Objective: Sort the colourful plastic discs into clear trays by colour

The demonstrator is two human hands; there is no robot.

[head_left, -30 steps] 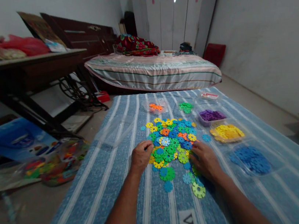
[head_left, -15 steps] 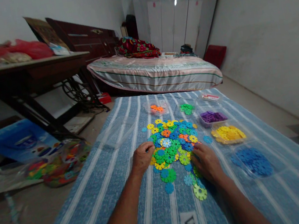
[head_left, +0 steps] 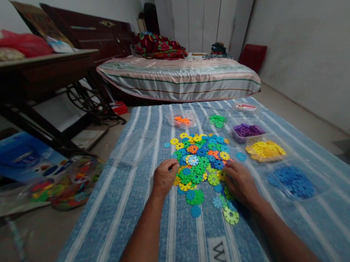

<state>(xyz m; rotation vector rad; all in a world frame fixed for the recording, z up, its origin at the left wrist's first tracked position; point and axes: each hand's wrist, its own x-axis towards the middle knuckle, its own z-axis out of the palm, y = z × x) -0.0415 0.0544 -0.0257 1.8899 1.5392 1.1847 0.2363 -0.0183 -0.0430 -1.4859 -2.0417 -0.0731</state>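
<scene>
Blue-and-white striped cloth (head_left: 136, 223) covers the floor across the middle and lower frame, its stripes running away from me toward a bed (head_left: 184, 80) in the upper centre. On that cloth, at frame centre, I see the pile of flat snowflake discs (head_left: 200, 160): round toothed pieces in green, blue, yellow, orange and light blue, lying flat and overlapping. The pile is longer than wide, its long axis running along the stripes, from the far yellow pieces to a lone lime-green disc (head_left: 231, 216) at the near end.

My left hand (head_left: 165, 178) rests palm-down at the pile's left edge, fingers curled, thumb and forefinger pinched together at a piece there; I cannot tell whether anything is actually gripped. My right hand (head_left: 241, 182) lies on the pile's right edge, fingers bent down onto the discs; what it holds, if anything, is hidden beneath it.

To the right of the pile, sorted heaps sit in clear trays: blue discs (head_left: 291, 182) nearest, yellow discs (head_left: 265, 150) beyond, then purple discs (head_left: 247, 130). Farther up lie green discs (head_left: 217, 120) and orange discs (head_left: 182, 121). At left, off the cloth, a clear bag of mixed pieces (head_left: 69, 189) lies under a dark wooden table (head_left: 27, 78).
</scene>
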